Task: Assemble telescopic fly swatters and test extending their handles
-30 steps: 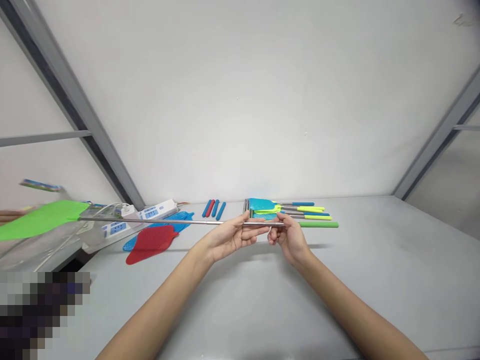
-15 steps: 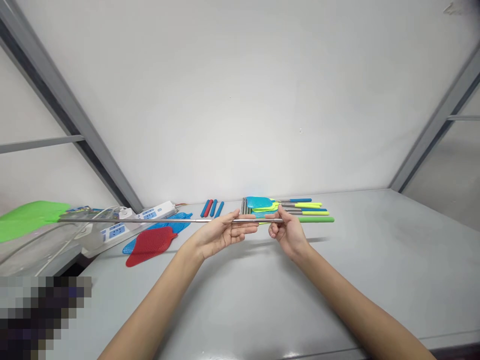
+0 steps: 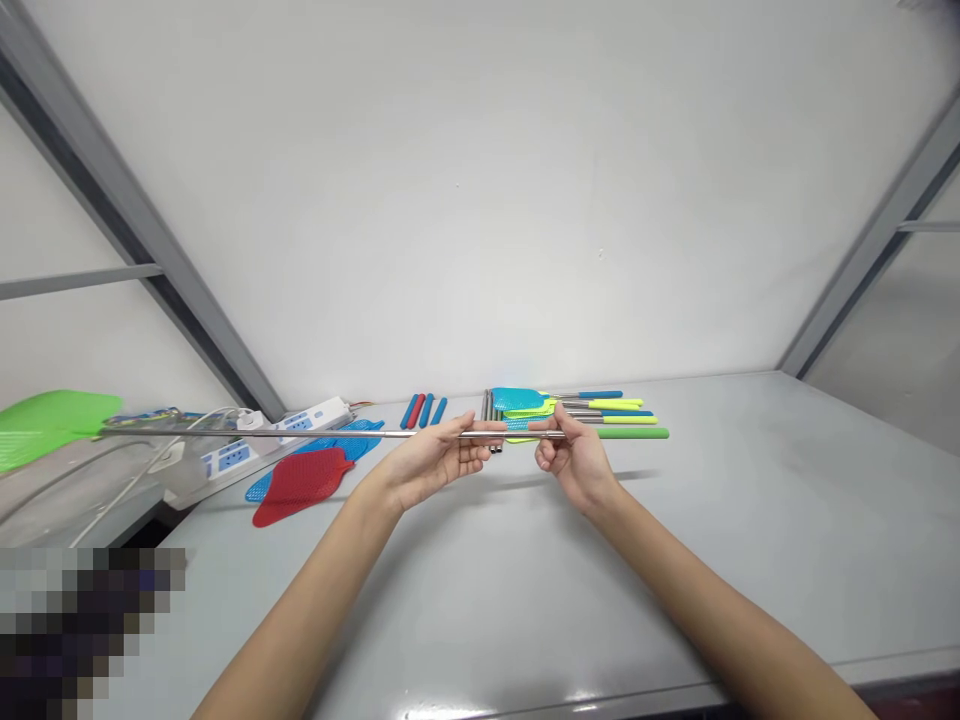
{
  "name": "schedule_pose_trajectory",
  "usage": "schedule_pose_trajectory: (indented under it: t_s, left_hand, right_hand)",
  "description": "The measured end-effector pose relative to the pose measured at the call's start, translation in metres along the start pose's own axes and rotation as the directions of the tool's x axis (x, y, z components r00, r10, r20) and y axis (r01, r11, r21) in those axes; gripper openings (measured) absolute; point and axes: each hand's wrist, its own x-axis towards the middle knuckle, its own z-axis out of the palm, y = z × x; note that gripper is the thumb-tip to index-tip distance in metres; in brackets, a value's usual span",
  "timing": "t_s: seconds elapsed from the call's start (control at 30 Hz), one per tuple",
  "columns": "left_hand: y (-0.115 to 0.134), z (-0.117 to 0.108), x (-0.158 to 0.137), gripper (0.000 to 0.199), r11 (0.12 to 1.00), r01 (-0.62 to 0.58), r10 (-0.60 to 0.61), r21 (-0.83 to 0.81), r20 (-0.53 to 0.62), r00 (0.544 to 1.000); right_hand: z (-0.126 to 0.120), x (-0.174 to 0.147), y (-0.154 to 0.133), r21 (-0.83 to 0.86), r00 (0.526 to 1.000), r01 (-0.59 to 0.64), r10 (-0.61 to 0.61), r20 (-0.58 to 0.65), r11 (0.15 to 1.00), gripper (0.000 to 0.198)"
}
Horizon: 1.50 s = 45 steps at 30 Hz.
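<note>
A long fly swatter with a thin extended telescopic metal rod is held level above the table. Its green mesh head reaches to the far left edge, and its green handle points right. My left hand is palm up near the rod's middle, the rod lying between thumb and index finger while the other fingers curl loosely. Close to the handle, my right hand pinches the rod between thumb and fingers. Behind the hands lies a group of collapsed fly swatters with blue and yellow heads.
A red swatter head overlaps blue swatter heads on the left. White power strips with cables sit behind them. Several blue and red handle tubes lie near the wall, with metal rods beside them. A grey table spans the front.
My left hand has shifted slightly left along the rod, its fingers curling a little more. The green head has moved slightly left and up in view; my right hand keeps its pinch.
</note>
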Motion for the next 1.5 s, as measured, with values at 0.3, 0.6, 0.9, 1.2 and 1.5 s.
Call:
schedule_pose_trajectory:
  t_s: [0.3, 0.6, 0.9, 1.2, 1.5]
  left_hand:
    - [0.003, -0.007, -0.006, 0.026, 1.0, -0.018, 0.018, 0.007, -0.052, 0.998]
    - [-0.002, -0.013, -0.01, 0.027, 0.999, -0.021, 0.023, 0.026, -0.081, 0.996]
    - [-0.001, -0.013, -0.013, 0.029, 0.997, -0.044, 0.049, 0.066, -0.075, 0.996]
    - [0.0, -0.025, -0.013, 0.025, 0.998, -0.06, 0.061, 0.009, -0.103, 0.993]
    - [0.002, -0.031, -0.013, 0.026, 0.998, -0.052, 0.054, 0.023, -0.094, 0.994]
  right_hand:
    - [-0.005, 0.001, -0.002, -0.003, 0.999, 0.024, -0.024, -0.039, 1.0, 0.034]
    - [-0.008, 0.003, 0.002, -0.001, 0.999, 0.018, -0.018, -0.049, 1.0, 0.035]
    - [-0.008, 0.003, 0.002, -0.018, 0.999, 0.02, -0.02, -0.05, 1.0, 0.038]
    - [-0.011, 0.004, 0.001, -0.024, 0.996, 0.046, -0.048, -0.078, 0.999, 0.036]
    - [-0.011, 0.004, -0.002, -0.034, 0.995, 0.055, -0.058, -0.077, 0.998, 0.036]
